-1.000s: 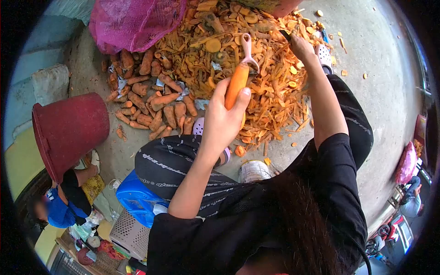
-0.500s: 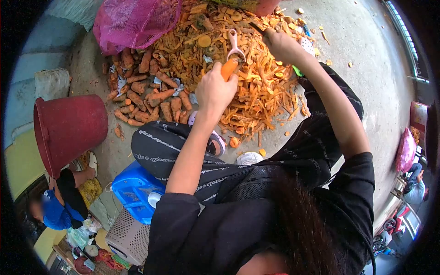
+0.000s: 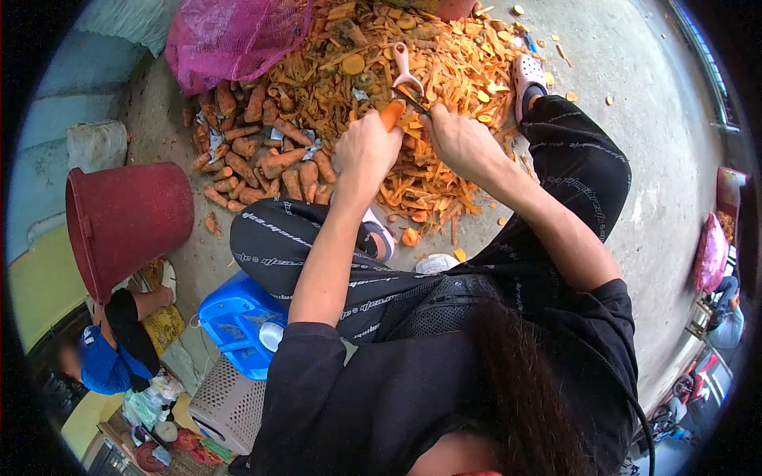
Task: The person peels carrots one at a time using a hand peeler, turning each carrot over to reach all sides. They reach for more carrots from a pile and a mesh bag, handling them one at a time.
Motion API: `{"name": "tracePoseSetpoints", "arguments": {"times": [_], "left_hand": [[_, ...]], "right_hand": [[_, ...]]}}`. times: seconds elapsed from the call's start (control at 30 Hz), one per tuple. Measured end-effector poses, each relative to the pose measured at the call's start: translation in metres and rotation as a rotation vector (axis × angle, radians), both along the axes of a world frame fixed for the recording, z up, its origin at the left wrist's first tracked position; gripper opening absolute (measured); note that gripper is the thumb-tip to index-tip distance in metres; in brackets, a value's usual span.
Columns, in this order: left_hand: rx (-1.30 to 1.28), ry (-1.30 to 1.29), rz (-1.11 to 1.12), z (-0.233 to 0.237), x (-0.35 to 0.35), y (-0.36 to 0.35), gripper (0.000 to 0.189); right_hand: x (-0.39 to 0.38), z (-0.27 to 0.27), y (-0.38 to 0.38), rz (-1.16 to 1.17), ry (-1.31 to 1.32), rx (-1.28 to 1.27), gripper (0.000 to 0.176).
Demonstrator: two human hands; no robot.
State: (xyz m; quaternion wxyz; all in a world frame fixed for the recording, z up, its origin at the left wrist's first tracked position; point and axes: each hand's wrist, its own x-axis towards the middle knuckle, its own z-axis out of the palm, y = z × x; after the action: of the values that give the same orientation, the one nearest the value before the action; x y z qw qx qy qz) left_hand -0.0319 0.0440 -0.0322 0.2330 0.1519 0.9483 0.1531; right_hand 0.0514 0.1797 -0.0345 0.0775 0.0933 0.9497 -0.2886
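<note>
My left hand point(image 3: 369, 151) is wrapped round a peeled orange carrot point(image 3: 391, 113) whose end sticks out past the fingers. A knife point(image 3: 409, 98) with a dark blade is in the closed fingers of my right hand point(image 3: 464, 147). Its blade lies right at the carrot's exposed end. Just beyond, a pale pink peeler point(image 3: 402, 59) rests on a big heap of carrot peelings point(image 3: 444, 67). Unpeeled carrots point(image 3: 278, 164), brown with soil, lie in a pile left of the heap.
A pink mesh sack point(image 3: 238, 44) stands behind the unpeeled carrots. On the left are a dark red bucket point(image 3: 139, 222), a blue plastic container point(image 3: 238, 317) and a grey perforated basket point(image 3: 226, 408). Another person in a blue shirt point(image 3: 107, 365) is at far left.
My right hand has come back from the far right of the heap, bringing the knife to the carrot's end. The left hand still grips the carrot.
</note>
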Motion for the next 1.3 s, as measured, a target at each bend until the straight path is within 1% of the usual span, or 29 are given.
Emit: {"name": "tracePoseSetpoints", "arguments": {"times": [0.1,0.2,0.4,0.47,0.5,0.53,0.57,0.6,0.67,0.7,0.73,0.77,0.83,0.87,0.93,1.0,1.03,1.07,1.13,1.17,1.2,1.23,1.27,1.3], "left_hand": [[-0.004,-0.012,-0.005,0.003,0.000,0.002,0.036],[0.003,-0.007,-0.011,0.003,0.001,0.005,0.034],[0.022,0.009,-0.015,0.002,0.001,0.003,0.036],[0.019,0.010,-0.031,0.001,0.001,0.002,0.037],[0.135,-0.145,-0.013,0.001,0.001,0.001,0.034],[0.253,-0.300,0.005,0.003,-0.001,0.001,0.032],[0.370,-0.455,0.020,0.007,-0.003,0.003,0.030],[0.603,-0.711,0.076,0.027,0.003,0.004,0.022],[0.728,-0.536,0.036,0.023,0.004,0.001,0.020],[0.802,-0.440,0.036,0.017,0.005,-0.001,0.019],[0.750,-0.279,0.016,0.012,0.003,-0.003,0.019],[0.763,-0.219,0.005,0.011,0.005,-0.006,0.020],[0.805,-0.087,-0.036,0.018,0.001,-0.003,0.021],[0.833,-0.033,-0.051,0.014,-0.001,-0.003,0.023],[0.839,0.033,-0.071,0.013,-0.002,-0.004,0.024],[0.844,0.142,-0.122,0.011,-0.002,-0.006,0.025],[0.806,0.134,-0.093,0.012,-0.001,-0.006,0.026],[0.769,0.128,-0.067,0.012,-0.001,-0.004,0.027],[0.651,0.142,-0.032,0.008,-0.001,-0.002,0.032],[0.596,0.104,-0.038,0.006,0.000,-0.002,0.032],[0.541,0.065,-0.044,0.005,0.002,-0.001,0.032],[0.486,0.026,-0.051,0.005,0.003,0.000,0.032],[0.500,0.020,-0.047,0.004,0.006,0.002,0.032],[0.494,0.000,-0.048,0.004,0.007,0.003,0.032]], "right_hand": [[0.000,0.001,-0.002,0.006,-0.024,0.014,0.031],[0.002,-0.012,-0.003,0.017,0.096,-0.007,0.032],[0.002,-0.015,-0.006,0.004,0.028,0.037,0.033],[0.002,-0.018,-0.006,-0.006,0.025,0.048,0.028],[0.002,-0.021,-0.007,-0.013,0.022,0.052,0.026],[0.004,-0.042,-0.003,0.056,-0.032,0.076,0.023],[0.007,-0.076,0.004,0.120,-0.086,0.100,0.019],[0.003,-0.082,0.006,0.180,-0.137,0.125,0.016],[-0.002,-0.094,0.005,0.139,-0.014,0.060,0.016],[-0.009,-0.088,0.004,0.142,0.048,0.035,0.016],[-0.015,-0.061,0.001,0.098,-0.016,0.034,0.015],[-0.018,-0.049,0.003,0.058,-0.009,0.027,0.016],[-0.020,-0.048,0.010,0.013,-0.020,0.048,0.018],[-0.019,-0.053,0.015,0.025,-0.030,0.090,0.018],[-0.018,-0.064,0.020,0.063,-0.055,0.170,0.019],[-0.019,-0.067,0.023,0.104,-0.056,0.139,0.019],[-0.021,-0.066,0.024,0.121,-0.055,0.123,0.020],[-0.023,-0.069,0.025,0.077,-0.016,0.099,0.020],[-0.037,-0.081,0.040,0.022,-0.068,0.031,0.019],[-0.041,-0.087,0.046,-0.003,-0.095,-0.001,0.019],[-0.046,-0.061,0.046,-0.049,-0.040,-0.084,0.030],[-0.050,-0.068,0.047,-0.106,0.177,-0.042,0.034],[-0.058,-0.082,0.049,-0.160,0.395,0.000,0.038],[-0.063,-0.081,0.046,-0.214,0.612,0.040,0.042]]}}
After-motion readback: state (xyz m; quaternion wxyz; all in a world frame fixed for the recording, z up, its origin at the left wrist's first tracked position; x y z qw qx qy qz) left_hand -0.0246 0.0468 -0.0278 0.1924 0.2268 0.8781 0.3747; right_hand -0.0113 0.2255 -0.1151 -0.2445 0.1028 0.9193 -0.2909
